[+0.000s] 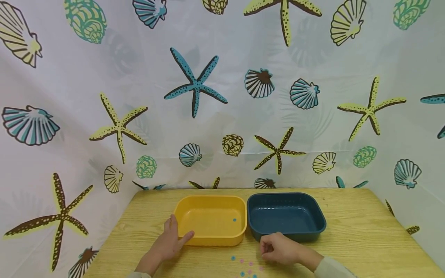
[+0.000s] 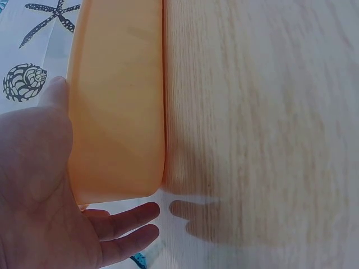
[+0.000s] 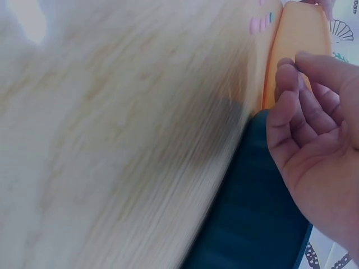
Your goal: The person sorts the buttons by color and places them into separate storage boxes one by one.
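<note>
My left hand (image 1: 168,240) rests against the near left corner of a yellow bin (image 1: 212,241), thumb at the front rim and fingers spread along the side. In the left wrist view, the fingers (image 2: 126,219) are fairly straight beside the bin's end. My right hand (image 1: 281,248) is in front of a dark blue bin (image 1: 286,234), fingers curled and thumb meeting the index fingertip. Nothing shows between those tips in the right wrist view. Small blue rings (image 1: 233,258) and pink rings (image 1: 250,263) lie on the table near that hand. One blue ring (image 1: 234,219) sits inside the yellow bin.
Both bins stand side by side on a light wooden table (image 1: 358,227). A white cloth (image 1: 222,123) printed with starfish and shells hangs behind the table and along both sides.
</note>
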Tool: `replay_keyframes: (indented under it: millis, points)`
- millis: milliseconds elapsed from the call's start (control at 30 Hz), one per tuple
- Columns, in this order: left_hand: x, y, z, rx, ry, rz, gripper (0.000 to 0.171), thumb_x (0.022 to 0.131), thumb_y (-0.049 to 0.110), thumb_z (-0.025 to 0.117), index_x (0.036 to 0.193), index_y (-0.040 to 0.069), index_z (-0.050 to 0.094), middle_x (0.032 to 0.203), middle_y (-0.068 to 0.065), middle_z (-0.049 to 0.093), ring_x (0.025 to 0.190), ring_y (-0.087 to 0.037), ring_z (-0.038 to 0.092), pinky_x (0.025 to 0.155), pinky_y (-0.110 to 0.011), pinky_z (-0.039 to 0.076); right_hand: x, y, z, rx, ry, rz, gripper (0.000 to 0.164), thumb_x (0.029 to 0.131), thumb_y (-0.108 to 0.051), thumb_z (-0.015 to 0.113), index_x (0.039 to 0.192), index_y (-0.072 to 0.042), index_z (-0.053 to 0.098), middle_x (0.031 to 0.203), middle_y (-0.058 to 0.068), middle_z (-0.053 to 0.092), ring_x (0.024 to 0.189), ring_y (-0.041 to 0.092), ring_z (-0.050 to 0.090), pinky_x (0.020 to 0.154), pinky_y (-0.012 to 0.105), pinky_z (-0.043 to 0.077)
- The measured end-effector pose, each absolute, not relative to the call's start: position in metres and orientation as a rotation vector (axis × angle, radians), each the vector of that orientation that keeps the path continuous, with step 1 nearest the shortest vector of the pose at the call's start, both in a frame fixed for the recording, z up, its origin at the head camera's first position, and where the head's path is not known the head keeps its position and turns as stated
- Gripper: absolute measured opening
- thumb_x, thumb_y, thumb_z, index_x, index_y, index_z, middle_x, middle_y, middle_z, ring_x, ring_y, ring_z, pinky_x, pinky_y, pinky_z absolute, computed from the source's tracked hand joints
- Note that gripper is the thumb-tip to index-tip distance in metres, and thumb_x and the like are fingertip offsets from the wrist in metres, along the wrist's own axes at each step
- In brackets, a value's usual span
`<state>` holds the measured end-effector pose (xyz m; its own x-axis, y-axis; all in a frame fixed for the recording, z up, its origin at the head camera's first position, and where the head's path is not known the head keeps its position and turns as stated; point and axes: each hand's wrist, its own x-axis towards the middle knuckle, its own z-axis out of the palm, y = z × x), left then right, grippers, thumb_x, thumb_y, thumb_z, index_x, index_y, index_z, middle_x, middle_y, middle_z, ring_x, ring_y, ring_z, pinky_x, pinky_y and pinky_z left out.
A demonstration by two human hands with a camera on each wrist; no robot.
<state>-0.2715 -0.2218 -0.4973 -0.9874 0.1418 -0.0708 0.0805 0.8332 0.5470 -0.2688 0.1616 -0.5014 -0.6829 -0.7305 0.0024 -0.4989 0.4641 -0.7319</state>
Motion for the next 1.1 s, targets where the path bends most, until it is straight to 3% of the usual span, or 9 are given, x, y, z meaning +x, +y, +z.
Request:
replay_keyframes:
  millis: [133,567,1100]
  points:
    - [-0.271,-0.222,-0.497,0.173,2.912,0.846,0.108,0.091,0.064,0.044,0.142,-0.016,-0.007,0.144,-0.039,0.006,0.064,-0.023,0.055,0.052,-0.035,0.045,-0.267,0.16,-0.498,-1.053,2.395,-1.073,0.009,0.087,-0.014,0.068,0.084,-0.009,0.062,0.07,-0.013,0.059,0.061,-0.001,0.052,0.057,0.02,0.047]
    - [-0.272,-0.223,-0.497,0.177,2.912,0.851,0.107,0.091,0.062,0.045,0.142,-0.017,-0.006,0.144,-0.04,0.007,0.067,-0.025,0.058,0.054,-0.036,0.047,-0.26,0.153,-0.491,-1.097,2.389,-1.136,0.017,0.084,-0.001,0.068,0.08,-0.015,0.059,0.071,-0.014,0.058,0.065,-0.002,0.052,0.061,0.02,0.047]
    - [-0.269,-0.222,-0.496,0.168,2.908,0.864,0.105,0.092,0.06,0.046,0.142,-0.017,-0.006,0.144,-0.039,0.007,0.066,-0.023,0.056,0.054,-0.036,0.046,-0.266,0.141,-0.472,-1.066,2.37,-1.202,0.009,0.085,-0.005,0.069,0.084,-0.013,0.064,0.074,-0.009,0.063,0.066,0.003,0.057,0.063,0.022,0.049]
